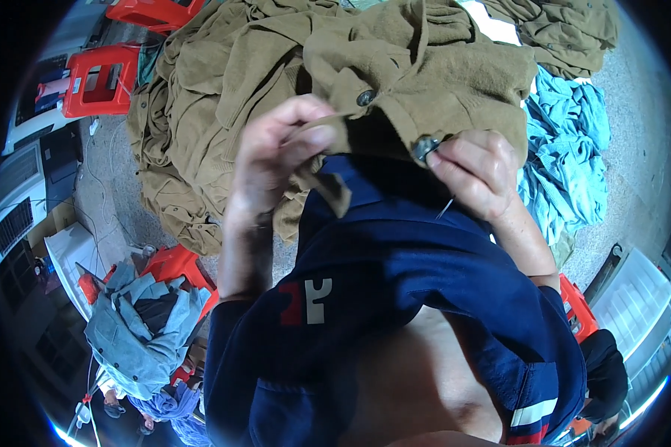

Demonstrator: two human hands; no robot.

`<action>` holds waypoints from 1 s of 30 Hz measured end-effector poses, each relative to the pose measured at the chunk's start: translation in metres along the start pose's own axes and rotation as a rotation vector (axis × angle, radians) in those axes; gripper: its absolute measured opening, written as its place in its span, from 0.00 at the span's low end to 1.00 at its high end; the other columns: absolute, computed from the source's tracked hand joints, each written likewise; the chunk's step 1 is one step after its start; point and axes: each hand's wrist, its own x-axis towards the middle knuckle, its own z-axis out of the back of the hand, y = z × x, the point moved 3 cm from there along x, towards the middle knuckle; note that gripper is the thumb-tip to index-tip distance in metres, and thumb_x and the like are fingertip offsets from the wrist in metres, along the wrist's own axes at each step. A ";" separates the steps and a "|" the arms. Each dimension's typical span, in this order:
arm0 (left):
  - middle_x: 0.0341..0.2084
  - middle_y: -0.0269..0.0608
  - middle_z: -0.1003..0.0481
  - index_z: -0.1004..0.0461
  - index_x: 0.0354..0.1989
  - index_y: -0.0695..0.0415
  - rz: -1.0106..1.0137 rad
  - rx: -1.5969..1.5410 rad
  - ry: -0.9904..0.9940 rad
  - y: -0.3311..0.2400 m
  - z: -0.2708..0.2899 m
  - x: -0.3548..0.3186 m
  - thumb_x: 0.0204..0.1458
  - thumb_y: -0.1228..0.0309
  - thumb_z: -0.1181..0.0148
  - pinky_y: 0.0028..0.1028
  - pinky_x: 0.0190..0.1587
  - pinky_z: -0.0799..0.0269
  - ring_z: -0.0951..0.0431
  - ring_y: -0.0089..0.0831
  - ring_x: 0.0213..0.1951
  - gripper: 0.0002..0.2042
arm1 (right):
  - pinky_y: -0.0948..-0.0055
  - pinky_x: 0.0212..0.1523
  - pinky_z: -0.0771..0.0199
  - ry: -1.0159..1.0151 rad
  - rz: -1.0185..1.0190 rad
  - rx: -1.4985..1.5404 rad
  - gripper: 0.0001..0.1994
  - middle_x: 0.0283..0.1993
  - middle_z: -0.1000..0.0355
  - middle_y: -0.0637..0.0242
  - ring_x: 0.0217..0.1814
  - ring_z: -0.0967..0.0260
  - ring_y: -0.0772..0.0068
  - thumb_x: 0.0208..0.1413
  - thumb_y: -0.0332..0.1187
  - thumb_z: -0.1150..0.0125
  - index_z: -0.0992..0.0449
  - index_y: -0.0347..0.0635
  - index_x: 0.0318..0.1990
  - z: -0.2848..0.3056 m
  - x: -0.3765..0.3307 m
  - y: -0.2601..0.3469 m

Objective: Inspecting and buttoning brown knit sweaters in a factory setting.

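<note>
A brown knitted cardigan (462,82) lies in front of me, its buttoned edge drawn toward my body. My left hand (287,141) is closed, pinching the strip of brown fabric along that edge. On the fabric between my hands sits a dark round button (365,97). With finger and thumb, my right hand (476,171) grips a second dark, shiny button (426,147) at the other edge. From under that hand sticks out a thin shiny needle (446,208); how the fingers hold it is hidden.
Brown garments (201,112) are heaped at the left and beyond. Light-blue garments (566,149) lie to the right. A red plastic stool (101,80) stands far left; grey-blue clothing (138,328) covers another at lower left. Other people appear at the lower rim.
</note>
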 end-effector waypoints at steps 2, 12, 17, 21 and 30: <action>0.26 0.29 0.29 0.26 0.35 0.61 0.104 -0.082 0.011 0.000 -0.024 0.010 0.54 0.72 0.38 0.16 0.31 0.38 0.32 0.15 0.29 0.06 | 0.77 0.24 0.31 -0.033 0.048 0.077 0.12 0.34 0.28 0.67 0.31 0.29 0.70 0.35 0.28 0.34 0.22 0.41 0.33 -0.008 0.015 0.005; 0.28 0.27 0.27 0.24 0.38 0.64 0.063 0.238 -0.013 0.006 -0.036 0.019 0.53 0.71 0.36 0.14 0.30 0.36 0.32 0.11 0.29 0.09 | 0.76 0.22 0.29 -0.055 -0.136 0.171 0.10 0.32 0.28 0.63 0.27 0.30 0.71 0.35 0.24 0.34 0.24 0.36 0.29 -0.036 0.011 0.002; 0.33 0.36 0.25 0.25 0.37 0.63 -0.293 0.471 0.079 -0.001 -0.034 0.016 0.46 0.73 0.31 0.19 0.35 0.29 0.26 0.18 0.33 0.12 | 0.73 0.25 0.29 0.028 -0.253 0.266 0.08 0.32 0.31 0.62 0.29 0.30 0.67 0.38 0.22 0.35 0.27 0.36 0.29 -0.038 0.015 0.001; 0.32 0.38 0.24 0.25 0.37 0.62 -0.344 0.562 0.054 0.002 -0.033 0.017 0.43 0.73 0.30 0.23 0.36 0.27 0.23 0.25 0.34 0.14 | 0.74 0.29 0.26 0.021 -0.538 0.468 0.13 0.42 0.32 0.60 0.32 0.29 0.71 0.47 0.24 0.35 0.27 0.39 0.41 -0.039 0.014 -0.006; 0.34 0.42 0.23 0.27 0.34 0.63 -0.383 0.755 0.100 0.001 -0.032 0.017 0.41 0.79 0.29 0.23 0.38 0.24 0.21 0.25 0.36 0.13 | 0.75 0.29 0.33 0.257 -0.619 0.506 0.12 0.36 0.30 0.64 0.32 0.31 0.71 0.44 0.23 0.36 0.29 0.39 0.37 -0.044 0.011 -0.016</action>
